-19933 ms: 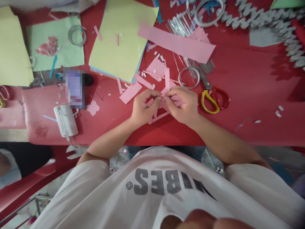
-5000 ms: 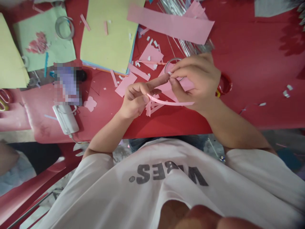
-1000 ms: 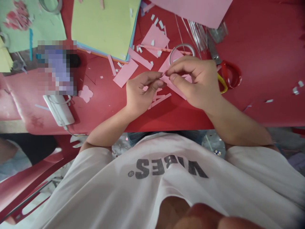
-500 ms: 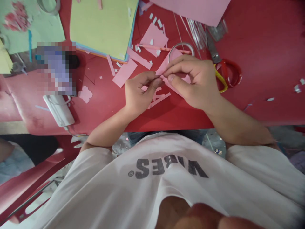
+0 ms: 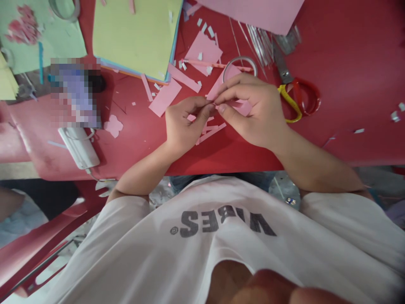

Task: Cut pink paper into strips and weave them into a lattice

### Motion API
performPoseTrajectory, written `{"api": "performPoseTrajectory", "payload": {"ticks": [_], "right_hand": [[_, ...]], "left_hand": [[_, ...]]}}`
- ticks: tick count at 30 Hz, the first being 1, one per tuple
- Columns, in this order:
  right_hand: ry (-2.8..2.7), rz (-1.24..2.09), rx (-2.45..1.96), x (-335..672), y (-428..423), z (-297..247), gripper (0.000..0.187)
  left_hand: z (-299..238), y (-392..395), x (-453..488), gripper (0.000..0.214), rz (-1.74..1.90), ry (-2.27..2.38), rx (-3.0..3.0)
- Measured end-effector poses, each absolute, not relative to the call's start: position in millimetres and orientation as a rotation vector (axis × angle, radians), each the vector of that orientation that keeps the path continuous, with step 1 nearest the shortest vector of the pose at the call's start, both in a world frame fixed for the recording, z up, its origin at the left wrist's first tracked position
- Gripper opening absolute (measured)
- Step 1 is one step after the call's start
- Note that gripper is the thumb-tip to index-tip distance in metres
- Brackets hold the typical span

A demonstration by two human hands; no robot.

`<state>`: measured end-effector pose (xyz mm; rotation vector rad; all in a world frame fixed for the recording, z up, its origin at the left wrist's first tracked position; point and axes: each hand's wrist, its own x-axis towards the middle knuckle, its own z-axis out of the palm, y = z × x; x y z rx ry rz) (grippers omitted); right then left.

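My left hand (image 5: 183, 124) and my right hand (image 5: 253, 109) meet fingertip to fingertip over the red table (image 5: 348, 84). Both pinch a narrow pink paper strip (image 5: 212, 100) between thumb and forefinger. Most of the strip is hidden by my fingers. More cut pink strips (image 5: 210, 131) lie on the table just under my left hand. A roll of clear tape (image 5: 238, 63) sits right behind my right hand's fingers.
Scissors with red and yellow handles (image 5: 295, 99) lie right of my right hand. A stack of yellow-green paper (image 5: 136, 33) and a pink sheet (image 5: 253, 12) are at the back. A white charger (image 5: 77, 145) and a pixelated object (image 5: 76, 93) sit left, pink scraps (image 5: 164, 97) between.
My hands have stayed at the same place on the table, pinching the strip. My right fingers have shifted slightly left toward my left hand since a second ago.
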<state>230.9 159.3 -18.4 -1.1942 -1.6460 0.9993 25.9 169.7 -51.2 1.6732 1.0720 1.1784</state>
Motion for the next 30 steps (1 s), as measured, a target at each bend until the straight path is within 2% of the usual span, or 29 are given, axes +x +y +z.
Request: {"api": "performPoseTrajectory", "payload": {"ticks": [10, 19, 26, 30], "right_hand": [[-1.746, 0.938, -1.262, 231.5, 158.3, -25.1, 0.008], [-1.868, 0.795, -1.242, 232.6, 160.1, -31.6, 0.016], [-1.790, 0.776, -1.262, 227.7, 160.1, -36.8, 0.009], [-1.725, 0.721, -1.286, 229.6, 163.1, -39.9, 0.018]], "left_hand": [[-53.7, 169.1, 28.8, 0.019, 1.191, 1.101, 1.690], [-62.2, 169.2, 27.8, 0.024, 1.160, 1.120, 1.727], [-61.9, 171.3, 28.9, 0.023, 1.155, 1.120, 1.744], [-59.5, 171.5, 28.5, 0.022, 1.160, 1.089, 1.698]]}}
